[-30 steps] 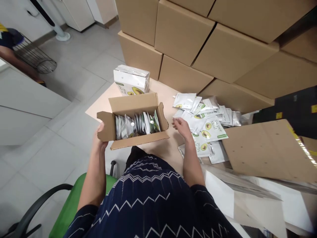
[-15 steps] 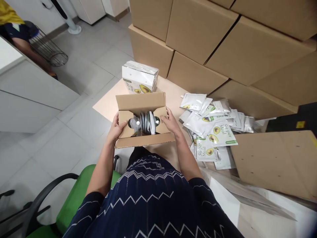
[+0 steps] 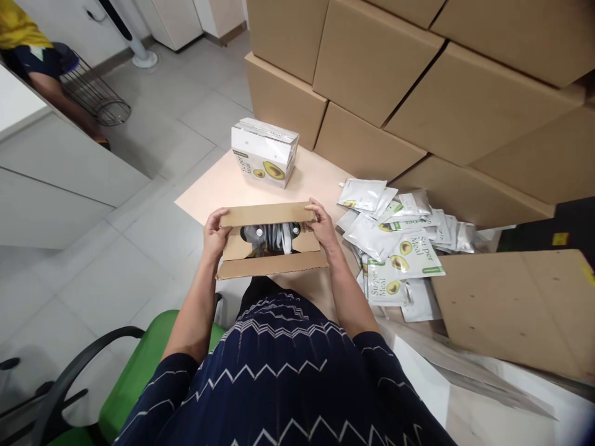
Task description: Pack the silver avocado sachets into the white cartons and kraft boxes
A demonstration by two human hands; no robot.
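In front of my body a small cardboard box (image 3: 273, 267) lies with its top partly open. Its two short end flaps are folded inward, and several pouches (image 3: 281, 236) stand on edge in the gap between them. My left hand (image 3: 216, 234) grips the left end of the far long flap (image 3: 267, 214), fingers closed on its corner. At the other end, my right hand (image 3: 321, 222) pinches the same flap. That flap leans inward over the box, while the near long flap is folded outward toward me.
A white printed carton (image 3: 264, 155) with avocado pictures stands beyond the box on the table (image 3: 204, 192). To the right lies a heap of white pouches (image 3: 395, 248). Large cardboard boxes (image 3: 372, 68) are stacked behind. A green chair (image 3: 153, 353) is at lower left; another person (image 3: 28, 49) is at upper left.
Both hands have moved from the folded end flaps to the corners of the far long flap. That flap has tilted inward from standing up, uncovering the lower part of the white carton.
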